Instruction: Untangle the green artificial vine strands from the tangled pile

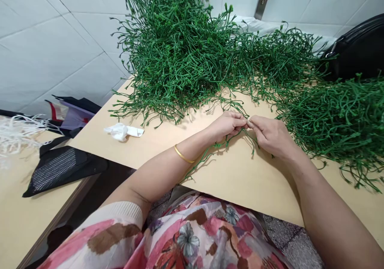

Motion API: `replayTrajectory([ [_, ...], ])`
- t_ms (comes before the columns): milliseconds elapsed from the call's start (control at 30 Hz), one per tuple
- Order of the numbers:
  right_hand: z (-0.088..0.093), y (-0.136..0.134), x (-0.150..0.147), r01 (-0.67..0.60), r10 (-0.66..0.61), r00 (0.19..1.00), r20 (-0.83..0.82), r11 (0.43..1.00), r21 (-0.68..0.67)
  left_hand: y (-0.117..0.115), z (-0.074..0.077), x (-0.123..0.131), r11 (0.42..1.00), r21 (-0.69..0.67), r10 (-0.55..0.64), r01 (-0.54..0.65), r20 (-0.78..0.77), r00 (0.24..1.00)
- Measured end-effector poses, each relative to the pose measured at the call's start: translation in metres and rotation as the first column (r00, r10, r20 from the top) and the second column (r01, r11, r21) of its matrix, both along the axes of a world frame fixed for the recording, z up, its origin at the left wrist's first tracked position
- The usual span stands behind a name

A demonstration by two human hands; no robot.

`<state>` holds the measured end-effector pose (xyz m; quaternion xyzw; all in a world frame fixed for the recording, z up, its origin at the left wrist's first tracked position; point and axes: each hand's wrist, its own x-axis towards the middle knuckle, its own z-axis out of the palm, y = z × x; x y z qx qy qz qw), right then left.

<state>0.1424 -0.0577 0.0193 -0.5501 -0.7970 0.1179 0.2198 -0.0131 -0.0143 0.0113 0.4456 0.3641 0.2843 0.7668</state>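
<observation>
Over the light wooden table, my left hand (229,125) and my right hand (271,135) meet with fingertips pinched together. Between them are thin green artificial plant stems (226,140), some trailing down beside my left wrist and others poking out above and below the fingers. Both hands are closed on these stems, though the exact point of the pinch is partly covered by the fingers. A large tangled heap of the same green stems (180,49) rises behind my hands. Another heap of stems (342,117) lies just to the right of my right hand.
A crumpled white tissue (120,131) lies on the table (162,141) at left. A black bag (357,47) stands at the back right by the tiled wall (72,33). White strands (21,135) and a black mesh pouch (60,169) rest on another surface at far left.
</observation>
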Motion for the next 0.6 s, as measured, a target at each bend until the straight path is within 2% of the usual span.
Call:
replayTrajectory([
  [100, 0.005, -0.001, 0.006, -0.125, 0.091, 0.969, -0.228, 0.982, -0.142, 0.001, 0.001, -0.003, 0.994, -0.002, -0.106, 0.107, 0.062, 0.992],
  [167, 0.007, -0.003, 0.008, -0.219, 0.096, 0.884, -0.458, 0.950, -0.223, 0.000, 0.003, -0.006, 0.984, -0.003, -0.177, 0.178, 0.126, 0.976],
  [233, 0.009, -0.008, 0.006, -0.301, 0.048, 0.743, -0.668, 0.915, -0.270, -0.002, 0.006, -0.009, 0.971, 0.002, -0.237, 0.241, 0.193, 0.952],
  [300, 0.013, -0.014, 0.001, -0.394, 0.004, 0.548, -0.837, 0.883, -0.254, -0.005, 0.007, -0.011, 0.961, -0.001, -0.267, 0.278, 0.277, 0.923],
  [367, 0.019, -0.020, -0.004, -0.451, -0.006, 0.372, -0.928, 0.873, -0.186, -0.004, 0.007, -0.011, 0.962, -0.029, -0.246, 0.272, 0.343, 0.906],
  [400, 0.022, -0.022, -0.006, -0.436, -0.012, 0.323, -0.946, 0.885, -0.160, -0.003, 0.006, -0.011, 0.969, -0.049, -0.210, 0.243, 0.363, 0.908],
  [433, 0.024, -0.023, -0.007, -0.393, -0.028, 0.313, -0.949, 0.906, -0.156, -0.001, 0.004, -0.010, 0.977, -0.068, -0.163, 0.201, 0.369, 0.915],
  [500, 0.026, -0.020, -0.006, -0.255, -0.098, 0.381, -0.919, 0.945, -0.206, 0.004, 0.000, -0.007, 0.993, -0.080, -0.055, 0.088, 0.344, 0.937],
  [600, 0.020, -0.009, 0.004, -0.074, -0.209, 0.441, -0.873, 0.961, -0.267, 0.010, -0.004, -0.003, 0.997, -0.035, 0.080, -0.073, 0.294, 0.952],
])
